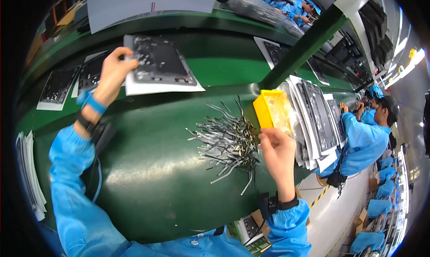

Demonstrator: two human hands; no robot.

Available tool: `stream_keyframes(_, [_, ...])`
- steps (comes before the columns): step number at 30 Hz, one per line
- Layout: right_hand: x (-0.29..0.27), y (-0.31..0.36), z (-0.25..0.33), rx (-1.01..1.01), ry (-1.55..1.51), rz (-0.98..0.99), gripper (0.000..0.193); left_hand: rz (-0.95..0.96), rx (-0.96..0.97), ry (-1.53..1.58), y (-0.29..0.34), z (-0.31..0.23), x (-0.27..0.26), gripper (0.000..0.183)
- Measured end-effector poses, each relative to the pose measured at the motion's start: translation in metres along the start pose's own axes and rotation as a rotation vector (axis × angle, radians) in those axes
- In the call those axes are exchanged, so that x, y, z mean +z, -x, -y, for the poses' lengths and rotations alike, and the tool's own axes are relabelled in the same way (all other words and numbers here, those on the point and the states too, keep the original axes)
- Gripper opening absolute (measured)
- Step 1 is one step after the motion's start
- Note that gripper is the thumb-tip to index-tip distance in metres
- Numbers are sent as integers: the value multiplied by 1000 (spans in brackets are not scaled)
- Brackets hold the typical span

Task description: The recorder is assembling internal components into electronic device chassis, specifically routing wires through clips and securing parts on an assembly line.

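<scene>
My left hand (115,73) is closed on the left edge of a thin dark panel (161,57) that looks like a tablet housing, with small parts on its inner face. Beneath that panel a white sheet (179,87) sticks out. My right hand (278,156) is at the right end of a pile of short black and grey cables (228,142), thumb and fingers drawn together. Whatever they pinch is too small to make out. Just beyond this hand stands a yellow bin (264,111) with clear plastic film (282,113) in it.
More dark panels (58,86) on white sheets lie on the shelf at left. A stack of panels and sheets (316,118) stands right of the bin. A green post (304,48) rises at the table's far edge. Co-workers in blue (363,140) sit at right.
</scene>
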State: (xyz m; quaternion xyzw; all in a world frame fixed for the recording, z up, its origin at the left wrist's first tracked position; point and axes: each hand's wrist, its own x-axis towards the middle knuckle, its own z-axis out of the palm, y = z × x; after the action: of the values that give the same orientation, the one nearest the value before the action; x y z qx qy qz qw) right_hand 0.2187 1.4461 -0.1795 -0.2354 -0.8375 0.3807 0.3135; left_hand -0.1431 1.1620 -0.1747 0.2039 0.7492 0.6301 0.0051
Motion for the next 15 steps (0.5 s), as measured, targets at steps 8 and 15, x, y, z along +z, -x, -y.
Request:
stream_keyframes(8, [25, -74, 7, -85, 525, 178, 31, -167, -170, 74, 214, -30, -90, 23])
stream_keyframes(15, [58, -79, -5, -220, 586, 190, 18, -430, -377, -54, 345, -39, -78, 13])
